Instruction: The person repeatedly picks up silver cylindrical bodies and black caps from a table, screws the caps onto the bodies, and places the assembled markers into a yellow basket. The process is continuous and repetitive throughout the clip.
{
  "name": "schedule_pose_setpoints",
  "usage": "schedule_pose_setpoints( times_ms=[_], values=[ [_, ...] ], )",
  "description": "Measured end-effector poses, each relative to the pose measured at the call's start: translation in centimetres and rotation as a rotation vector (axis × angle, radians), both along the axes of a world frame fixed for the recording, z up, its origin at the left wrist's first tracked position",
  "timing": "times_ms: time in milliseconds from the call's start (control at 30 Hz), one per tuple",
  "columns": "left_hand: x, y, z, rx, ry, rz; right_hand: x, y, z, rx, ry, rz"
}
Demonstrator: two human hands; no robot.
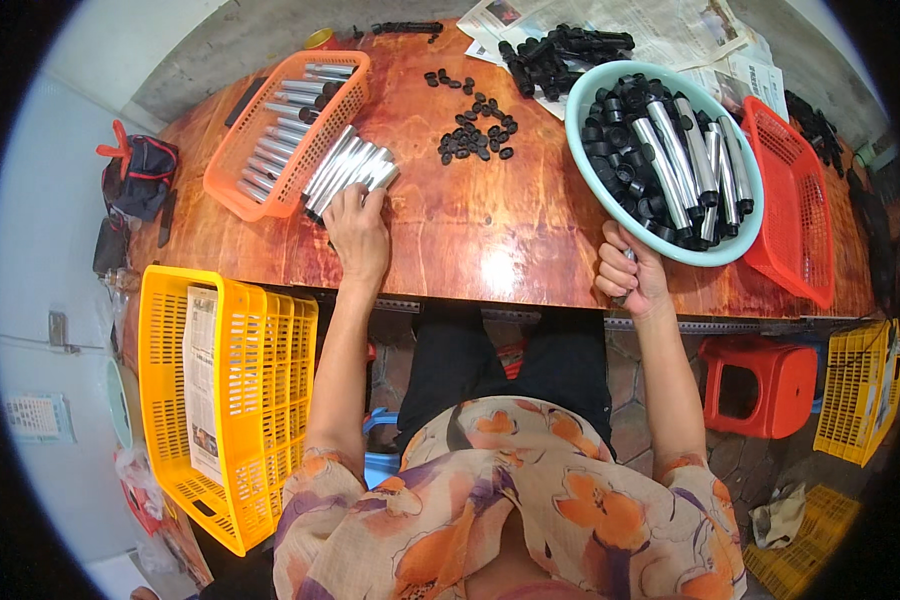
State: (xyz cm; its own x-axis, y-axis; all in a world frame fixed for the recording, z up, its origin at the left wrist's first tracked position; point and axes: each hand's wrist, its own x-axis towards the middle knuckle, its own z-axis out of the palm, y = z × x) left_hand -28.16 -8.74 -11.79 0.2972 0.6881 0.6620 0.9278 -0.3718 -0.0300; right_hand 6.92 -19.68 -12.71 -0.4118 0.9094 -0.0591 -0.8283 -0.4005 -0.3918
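Note:
My left hand point(358, 232) rests on the wooden table point(470, 230), its fingertips on a row of silver metal tubes point(348, 170) lying side by side next to an orange basket point(232, 190). That basket holds more silver tubes point(292, 118). My right hand point(630, 272) is closed around a silver tube at the table's front edge, just below the rim of a pale green bowl point(582, 120). The bowl is full of black caps and silver tubes point(670, 150).
Loose black caps point(475, 130) lie scattered mid-table. Black tubes point(560, 52) lie on newspaper at the back. A red basket point(795, 200) sits right of the bowl. On the floor are a yellow crate point(225, 390) at left, a red stool point(760, 385) and another yellow crate point(860, 390) at right.

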Motion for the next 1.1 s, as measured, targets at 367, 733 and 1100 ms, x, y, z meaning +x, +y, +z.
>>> schedule_pose_setpoints(
  times_ms=[367,733,1100],
  values=[
    [3.9,0.7,2.0,-0.05,-0.194,-0.189,-0.3,0.2,0.2,-0.042,-0.059,0.065],
    [26.9,0.1,10.8,-0.564,-0.238,-0.461,-0.3,0.1,-0.4,-0.084,-0.011,0.03],
    [30.5,-0.6,8.9,-0.683,-0.632,-0.356,-0.2,-0.4,-0.4,-0.06,-0.089,-0.013]
  ],
)
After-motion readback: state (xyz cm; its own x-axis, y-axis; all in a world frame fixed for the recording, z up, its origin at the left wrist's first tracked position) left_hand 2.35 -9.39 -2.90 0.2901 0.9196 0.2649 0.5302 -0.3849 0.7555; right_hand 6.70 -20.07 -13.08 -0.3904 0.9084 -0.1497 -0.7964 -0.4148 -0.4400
